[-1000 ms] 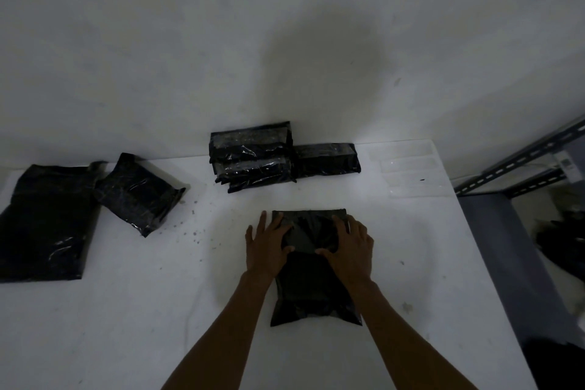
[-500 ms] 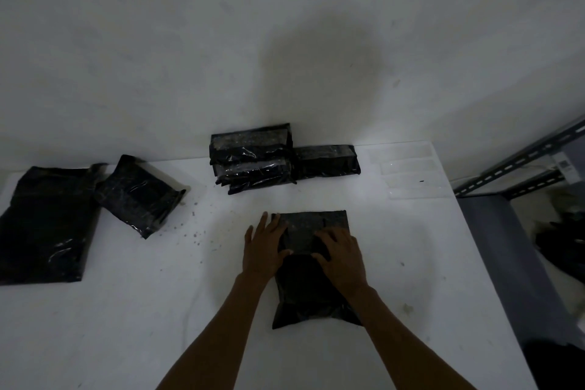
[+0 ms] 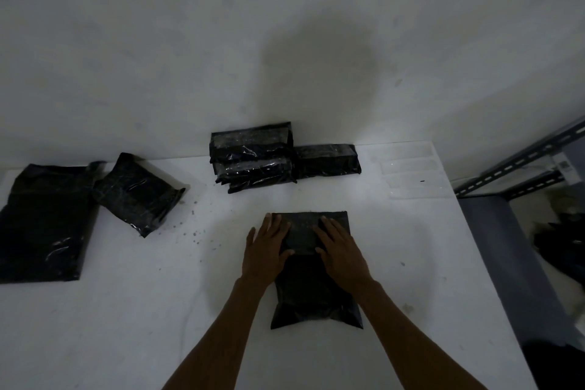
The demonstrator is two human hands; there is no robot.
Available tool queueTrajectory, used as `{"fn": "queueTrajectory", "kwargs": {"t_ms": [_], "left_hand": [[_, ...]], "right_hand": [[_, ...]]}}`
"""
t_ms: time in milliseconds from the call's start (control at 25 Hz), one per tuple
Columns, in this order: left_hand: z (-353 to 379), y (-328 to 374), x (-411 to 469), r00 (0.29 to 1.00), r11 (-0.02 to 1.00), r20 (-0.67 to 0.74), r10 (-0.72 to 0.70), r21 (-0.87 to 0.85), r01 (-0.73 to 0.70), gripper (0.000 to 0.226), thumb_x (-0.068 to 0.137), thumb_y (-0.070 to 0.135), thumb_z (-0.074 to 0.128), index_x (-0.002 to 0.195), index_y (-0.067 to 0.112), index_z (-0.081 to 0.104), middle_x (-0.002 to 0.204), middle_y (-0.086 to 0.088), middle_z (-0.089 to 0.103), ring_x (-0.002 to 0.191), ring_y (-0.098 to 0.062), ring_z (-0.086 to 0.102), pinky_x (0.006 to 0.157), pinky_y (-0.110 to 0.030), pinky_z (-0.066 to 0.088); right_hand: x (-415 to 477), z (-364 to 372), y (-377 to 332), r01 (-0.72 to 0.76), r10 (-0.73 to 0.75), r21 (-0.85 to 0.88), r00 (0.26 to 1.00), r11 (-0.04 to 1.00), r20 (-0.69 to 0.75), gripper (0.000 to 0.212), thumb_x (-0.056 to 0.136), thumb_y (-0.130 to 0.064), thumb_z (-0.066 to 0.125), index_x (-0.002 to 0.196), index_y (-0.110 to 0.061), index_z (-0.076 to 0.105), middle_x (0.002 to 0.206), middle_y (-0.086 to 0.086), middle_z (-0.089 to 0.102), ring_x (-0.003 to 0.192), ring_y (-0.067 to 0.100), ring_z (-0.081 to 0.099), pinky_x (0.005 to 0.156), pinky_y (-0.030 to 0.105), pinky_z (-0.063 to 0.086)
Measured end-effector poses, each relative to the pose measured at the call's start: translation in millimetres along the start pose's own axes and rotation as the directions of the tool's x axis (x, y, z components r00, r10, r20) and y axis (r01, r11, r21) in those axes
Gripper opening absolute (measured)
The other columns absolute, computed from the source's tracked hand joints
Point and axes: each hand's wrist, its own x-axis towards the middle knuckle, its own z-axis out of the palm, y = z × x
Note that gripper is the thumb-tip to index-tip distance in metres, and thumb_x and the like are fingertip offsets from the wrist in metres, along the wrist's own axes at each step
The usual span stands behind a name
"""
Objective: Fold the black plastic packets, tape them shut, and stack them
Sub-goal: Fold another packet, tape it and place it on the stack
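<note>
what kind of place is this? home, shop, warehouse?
Probably a small packing or dispatch station, though that is a guess. A stack of taped black packets sits on a white table. What look like clear tape strips wait at its far right corner, and slotted metal shelving stands alongside.

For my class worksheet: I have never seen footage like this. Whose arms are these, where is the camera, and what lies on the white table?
There is no machine here. One camera is worn on a person's head and looks forward and down, so the two bare arms coming in from below are the wearer's own. The left hand and right hand lie flat with straight fingers, pressing on the far part of a black packet on the white table. Nothing is gripped. By the wall is a stack of packets, shiny as if taped, with a single packet to its right. At the left lie a large flat bag and a smaller bag. The clear strips at the far right corner are probably tape.
</note>
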Motion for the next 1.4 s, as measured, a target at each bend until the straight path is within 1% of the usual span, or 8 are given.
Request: {"fn": "queueTrajectory", "kwargs": {"t_ms": [200, 320, 560, 720, 840, 1000, 1200, 1400], "left_hand": [[-6.3, -7.3, -6.1, 0.994, 0.992, 0.048, -0.096, 0.086, 0.092, 0.073, 0.097, 0.061, 0.034, 0.156, 0.035, 0.001, 0.160, 0.008, -0.014, 0.150, -0.023, -0.014, 0.120, -0.056, -0.001], [-9.5, 0.1, -2.7, 0.994, 0.995, 0.073, -0.082, 0.067, 0.077, 0.076, 0.098, 0.056, 0.040, 0.156, 0.031, -0.003, 0.155, 0.006, -0.024, 0.149, -0.022, -0.017, 0.120, -0.054, 0.003], [-7.0, 0.5, -0.4, 0.987, 0.984, 0.104, -0.123, 0.141, 0.108, 0.072, 0.097, 0.062, 0.033, 0.154, 0.039, -0.005, 0.161, 0.003, -0.020, 0.149, -0.027, -0.019, 0.117, -0.057, -0.003], [-9.3, 1.7, 1.6, 0.992, 0.991, 0.042, -0.116, 0.077, 0.112, 0.077, 0.098, 0.056, 0.040, 0.154, 0.033, -0.008, 0.162, 0.001, -0.019, 0.149, -0.024, -0.018, 0.120, -0.057, 0.003], [-6.7, 14.5, 8.2, 0.999, 0.999, 0.034, -0.009, 0.049, 0.007, 0.076, 0.097, 0.061, 0.035, 0.156, 0.031, -0.002, 0.161, 0.001, -0.017, 0.150, -0.022, -0.014, 0.120, -0.056, 0.003], [-6.4, 13.7, 10.5, 0.981, 0.987, 0.154, -0.119, 0.122, 0.101, 0.082, 0.091, 0.074, 0.027, 0.155, 0.034, -0.008, 0.161, 0.004, -0.019, 0.150, -0.024, -0.014, 0.117, -0.057, -0.006], [-9.4, 12.1, 10.8, 0.968, 0.983, 0.201, -0.148, 0.142, 0.121, 0.079, 0.092, 0.074, 0.025, 0.152, 0.040, -0.015, 0.160, 0.008, -0.024, 0.149, -0.024, -0.019, 0.115, -0.061, -0.008], [-13.6, 7.8, 11.7, 0.967, 0.993, 0.228, -0.111, 0.071, 0.098, 0.079, 0.097, 0.060, 0.040, 0.154, 0.039, -0.011, 0.162, 0.005, -0.022, 0.150, -0.024, -0.016, 0.117, -0.063, 0.000]], "right_hand": [[-8.1, -1.5, 25.4, -0.061, 0.067, -0.106, 0.996, 0.993, 0.056, 0.062, 0.101, -0.046, 0.009, 0.154, -0.016, 0.018, 0.161, 0.005, 0.009, 0.150, 0.022, 0.012, 0.121, 0.045, 0.023], [-3.4, -9.4, 19.4, -0.130, 0.133, -0.100, 0.991, 0.986, 0.029, 0.059, 0.102, -0.040, 0.018, 0.154, -0.013, 0.024, 0.161, 0.009, 0.014, 0.149, 0.028, 0.017, 0.119, 0.046, 0.024], [5.9, -12.1, 11.1, 0.002, 0.022, -0.154, 0.988, 0.988, 0.151, 0.054, 0.100, -0.036, 0.028, 0.150, -0.019, 0.036, 0.158, 0.008, 0.031, 0.144, 0.027, 0.033, 0.111, 0.050, 0.037], [5.7, -14.7, 15.1, -0.074, 0.094, -0.149, 0.987, 0.986, 0.133, 0.054, 0.106, -0.033, 0.026, 0.157, -0.021, 0.012, 0.162, 0.003, -0.003, 0.152, 0.025, 0.003, 0.122, 0.050, 0.015], [12.9, -18.6, -10.2, 0.029, -0.018, -0.100, 0.994, 0.995, 0.106, 0.069, 0.094, -0.046, 0.012, 0.155, -0.016, 0.022, 0.163, 0.007, 0.005, 0.151, 0.026, 0.005, 0.122, 0.050, 0.010], [12.7, -6.1, -1.4, -0.037, 0.046, -0.095, 0.994, 0.995, 0.102, 0.072, 0.092, -0.046, 0.002, 0.156, -0.018, 0.017, 0.164, 0.003, 0.008, 0.152, 0.023, 0.007, 0.121, 0.051, 0.016], [8.1, -7.0, 15.7, -0.016, 0.030, -0.131, 0.994, 0.991, 0.103, 0.066, 0.096, -0.049, 0.001, 0.157, -0.025, 0.012, 0.163, -0.003, 0.003, 0.151, 0.017, 0.004, 0.119, 0.036, 0.004], [13.2, -9.3, 18.4, -0.029, 0.035, -0.079, 0.997, 0.996, 0.073, 0.056, 0.100, -0.039, 0.034, 0.153, -0.018, 0.031, 0.161, 0.009, 0.023, 0.147, 0.027, 0.027, 0.114, 0.049, 0.034]]}}
